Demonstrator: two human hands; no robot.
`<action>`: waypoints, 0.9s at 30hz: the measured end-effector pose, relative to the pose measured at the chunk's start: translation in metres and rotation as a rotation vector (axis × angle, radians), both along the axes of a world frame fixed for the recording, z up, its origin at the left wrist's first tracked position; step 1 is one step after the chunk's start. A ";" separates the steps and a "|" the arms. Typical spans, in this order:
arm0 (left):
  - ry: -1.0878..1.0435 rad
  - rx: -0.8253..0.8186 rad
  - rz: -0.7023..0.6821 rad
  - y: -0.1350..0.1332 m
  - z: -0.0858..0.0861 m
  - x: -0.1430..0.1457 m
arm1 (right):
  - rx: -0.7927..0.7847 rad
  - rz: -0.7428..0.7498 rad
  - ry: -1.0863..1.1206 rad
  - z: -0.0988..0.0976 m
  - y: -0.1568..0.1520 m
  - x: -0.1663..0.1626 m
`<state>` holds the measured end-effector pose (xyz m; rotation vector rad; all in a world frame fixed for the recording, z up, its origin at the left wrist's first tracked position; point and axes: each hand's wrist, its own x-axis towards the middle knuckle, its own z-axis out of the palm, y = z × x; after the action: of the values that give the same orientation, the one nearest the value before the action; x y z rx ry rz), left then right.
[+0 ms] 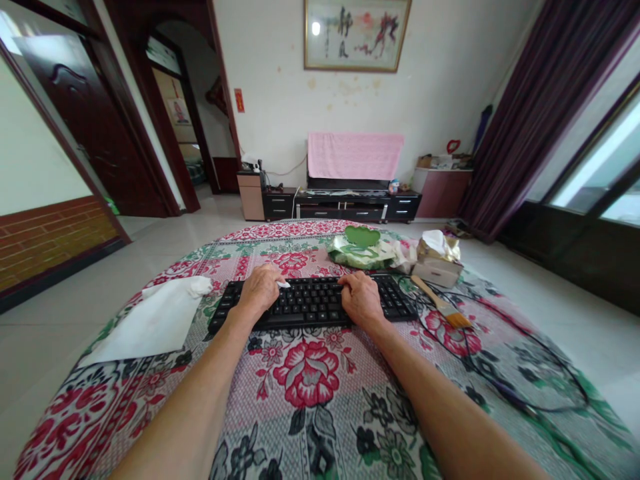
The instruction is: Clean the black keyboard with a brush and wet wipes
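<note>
A black keyboard (313,303) lies across the flower-patterned tablecloth in front of me. Over its left part, my left hand (259,292) is closed on a small white wipe (284,285), whose tip sticks out beside the fingers above the keys. My right hand (362,299) rests on the keyboard right of its middle, fingers bent and closed on it near the back edge; the fingertips are partly hidden. To the left lies a white sheet (150,320) with a crumpled white piece (199,287) at its upper corner.
Behind the keyboard lies a green-lidded wipes pack (361,250), with a tissue box (438,263) to its right. A wooden-handled brush (443,303) and looped black cables (530,400) occupy the right side. The round table's tablecloth (310,427) reaches toward a TV cabinet (350,207).
</note>
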<state>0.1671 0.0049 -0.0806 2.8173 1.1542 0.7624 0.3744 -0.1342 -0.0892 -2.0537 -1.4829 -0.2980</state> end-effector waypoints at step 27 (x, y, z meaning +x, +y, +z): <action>0.156 0.089 0.048 -0.008 0.011 -0.018 | -0.014 -0.001 -0.013 0.000 0.000 0.000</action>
<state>0.1487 -0.0035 -0.0699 2.9796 1.2423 0.6217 0.3743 -0.1343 -0.0895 -2.0673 -1.4966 -0.3028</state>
